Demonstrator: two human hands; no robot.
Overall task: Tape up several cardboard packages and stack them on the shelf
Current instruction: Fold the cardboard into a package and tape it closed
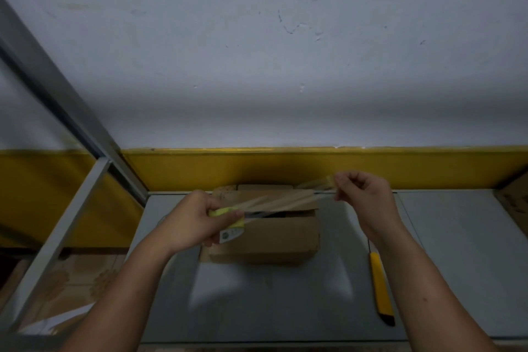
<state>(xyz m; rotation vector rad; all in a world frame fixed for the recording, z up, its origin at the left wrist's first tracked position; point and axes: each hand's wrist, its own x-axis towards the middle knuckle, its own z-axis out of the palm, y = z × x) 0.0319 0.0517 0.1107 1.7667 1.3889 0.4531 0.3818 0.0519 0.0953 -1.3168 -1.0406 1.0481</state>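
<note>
Left hand [197, 220]: fingers curled round a roll of clear packing tape [230, 227] with a yellow core. Right hand [363, 194]: thumb and fingertips pinching the free end of the tape. A strip of tape [285, 201] is stretched between the two hands. Cardboard box [274, 234]: on the grey bench [271, 303], below and between the hands, under the strip, with a dark gap showing at its top flaps. Yellow utility knife [380, 286]: flat on the bench, beneath the right forearm. Grey metal shelf frame [57, 237]: stands left of the left hand
</note>
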